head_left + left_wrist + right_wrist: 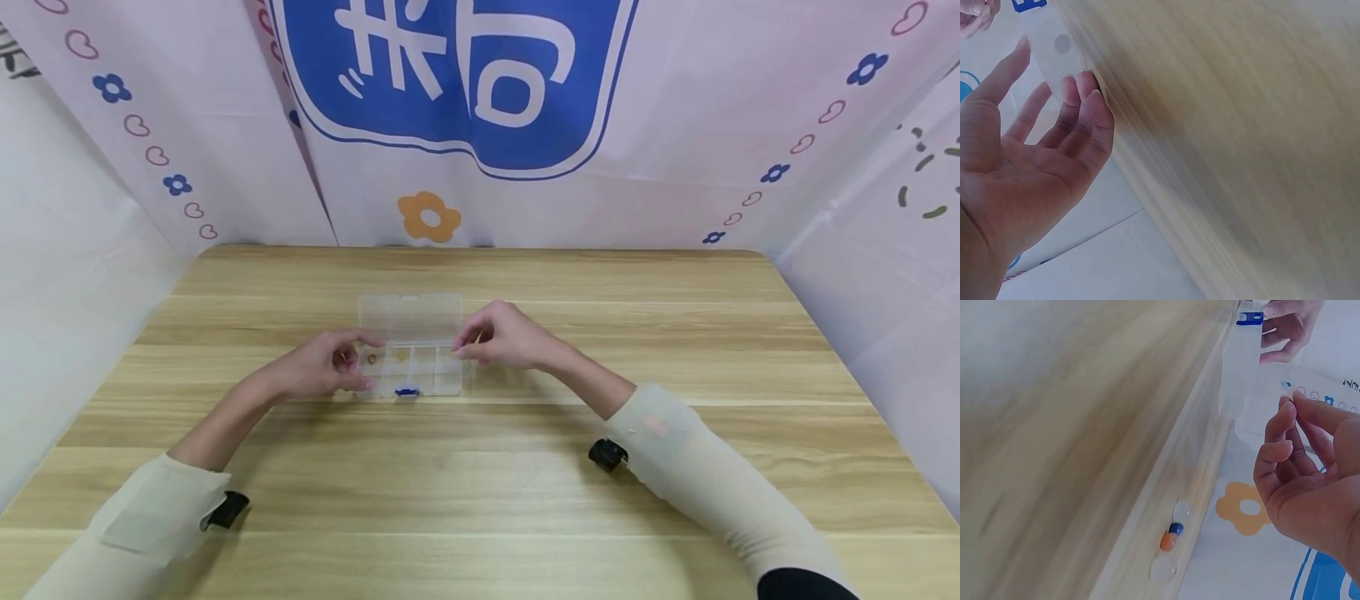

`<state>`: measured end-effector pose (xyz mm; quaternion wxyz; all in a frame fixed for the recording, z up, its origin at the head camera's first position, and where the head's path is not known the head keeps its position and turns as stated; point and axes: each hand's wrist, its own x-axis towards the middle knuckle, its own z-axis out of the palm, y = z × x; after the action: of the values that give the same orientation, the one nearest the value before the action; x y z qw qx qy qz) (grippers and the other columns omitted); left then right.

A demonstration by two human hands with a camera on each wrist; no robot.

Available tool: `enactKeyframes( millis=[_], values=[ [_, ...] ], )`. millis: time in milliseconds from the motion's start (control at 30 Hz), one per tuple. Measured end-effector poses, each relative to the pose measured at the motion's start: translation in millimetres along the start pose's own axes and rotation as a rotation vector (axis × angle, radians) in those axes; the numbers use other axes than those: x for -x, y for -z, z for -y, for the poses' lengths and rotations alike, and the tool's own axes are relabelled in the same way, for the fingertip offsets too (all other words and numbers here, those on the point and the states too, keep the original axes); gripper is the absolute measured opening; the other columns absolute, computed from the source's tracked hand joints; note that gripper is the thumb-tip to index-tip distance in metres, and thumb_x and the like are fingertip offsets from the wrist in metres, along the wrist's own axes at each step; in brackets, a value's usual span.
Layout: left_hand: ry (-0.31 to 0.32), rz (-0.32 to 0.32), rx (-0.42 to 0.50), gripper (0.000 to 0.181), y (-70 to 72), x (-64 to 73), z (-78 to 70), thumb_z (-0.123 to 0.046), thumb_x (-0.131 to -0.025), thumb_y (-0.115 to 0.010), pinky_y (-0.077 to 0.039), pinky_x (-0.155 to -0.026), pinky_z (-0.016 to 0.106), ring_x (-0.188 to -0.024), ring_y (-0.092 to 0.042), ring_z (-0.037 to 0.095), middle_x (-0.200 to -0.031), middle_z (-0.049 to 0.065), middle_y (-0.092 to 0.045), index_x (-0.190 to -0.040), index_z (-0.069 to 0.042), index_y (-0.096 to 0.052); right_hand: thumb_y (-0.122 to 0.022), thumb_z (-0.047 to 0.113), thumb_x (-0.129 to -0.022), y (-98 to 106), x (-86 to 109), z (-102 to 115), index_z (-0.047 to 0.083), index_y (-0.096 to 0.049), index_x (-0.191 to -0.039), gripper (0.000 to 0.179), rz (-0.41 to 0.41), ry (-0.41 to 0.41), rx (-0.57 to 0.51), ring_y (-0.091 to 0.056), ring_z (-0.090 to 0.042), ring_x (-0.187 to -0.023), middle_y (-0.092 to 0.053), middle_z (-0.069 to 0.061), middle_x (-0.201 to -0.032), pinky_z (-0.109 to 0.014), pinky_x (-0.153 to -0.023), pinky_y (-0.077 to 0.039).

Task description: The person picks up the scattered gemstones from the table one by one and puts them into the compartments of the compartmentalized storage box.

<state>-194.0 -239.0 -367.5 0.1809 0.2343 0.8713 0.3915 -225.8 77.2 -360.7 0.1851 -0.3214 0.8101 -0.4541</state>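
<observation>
A clear plastic compartment box (423,382) lies on the table with its lid (410,318) raised and a blue clasp (407,392) at the front. My left hand (324,364) holds the box's left end between thumb and fingers. An orange-brown piece (371,359) and a yellowish piece (402,355) sit in two back compartments. At the box's right end is my right hand (504,336), thumb and index fingertip pinched together. A tiny pale piece (1289,394) shows between those tips in the right wrist view; I cannot tell its kind.
On the table, the right wrist view shows small glossy pieces in a row: a clear one (1181,510), a blue one (1176,529), an orange one (1168,541) and a larger clear one (1163,567). A printed cloth (675,167) hangs behind the wooden table (480,483).
</observation>
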Motion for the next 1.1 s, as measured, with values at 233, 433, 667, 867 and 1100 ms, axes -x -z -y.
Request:
enactKeyframes(
  millis=[233,433,667,867,1100],
  values=[
    [-0.012,-0.006,-0.010,0.059,-0.7,0.0,1.6,-0.006,-0.090,-0.080,-0.044,-0.063,0.025,-0.075,-0.049,0.017,-0.083,0.006,-0.056,-0.141,0.009,-0.055,-0.072,0.001,-0.096,-8.1,-9.0,1.8,-0.004,-0.077,-0.097,0.007,0.016,0.021,0.003,-0.068,-0.029,-0.074,-0.075,-0.010,-0.090,-0.029,-0.065,-0.057],
    [-0.020,-0.006,-0.017,0.057,-0.6,-0.2,1.5,-0.005,-0.089,-0.080,-0.043,-0.063,0.025,-0.075,-0.049,0.017,-0.082,0.006,-0.055,-0.139,0.009,-0.056,-0.072,0.001,-0.096,-13.8,-13.3,4.3,-0.005,-0.077,-0.098,0.009,0.036,0.020,0.008,-0.067,-0.025,-0.072,-0.075,-0.017,-0.094,-0.037,-0.068,-0.059],
    [-0.023,-0.006,-0.016,0.057,-0.5,-0.9,1.7,-0.006,-0.089,-0.080,-0.043,-0.064,0.026,-0.076,-0.049,0.018,-0.083,0.006,-0.056,-0.139,0.009,-0.056,-0.072,0.003,-0.097,-18.4,-17.5,5.5,-0.004,-0.078,-0.099,0.010,0.050,0.012,0.001,-0.068,-0.024,-0.071,-0.076,-0.017,-0.094,-0.034,-0.065,-0.059],
    [-0.027,-0.008,-0.026,0.057,-0.7,-1.6,3.0,-0.007,-0.089,-0.080,-0.043,-0.065,0.026,-0.077,-0.049,0.018,-0.084,0.006,-0.056,-0.139,0.008,-0.056,-0.073,0.003,-0.096,-22.0,-21.2,7.9,-0.002,-0.078,-0.097,0.007,0.047,0.022,0.028,-0.067,-0.019,-0.067,-0.076,-0.015,-0.091,-0.026,-0.064,-0.057],
    [-0.010,-0.002,-0.023,0.057,-0.4,-1.4,0.9,-0.007,-0.090,-0.080,-0.042,-0.064,0.026,-0.076,-0.049,0.019,-0.083,0.006,-0.055,-0.139,0.009,-0.056,-0.073,0.002,-0.096,-24.8,-24.8,9.7,-0.003,-0.078,-0.097,0.007,0.059,0.049,0.053,-0.068,-0.021,-0.069,-0.076,-0.012,-0.089,-0.026,-0.064,-0.057]
  ],
)
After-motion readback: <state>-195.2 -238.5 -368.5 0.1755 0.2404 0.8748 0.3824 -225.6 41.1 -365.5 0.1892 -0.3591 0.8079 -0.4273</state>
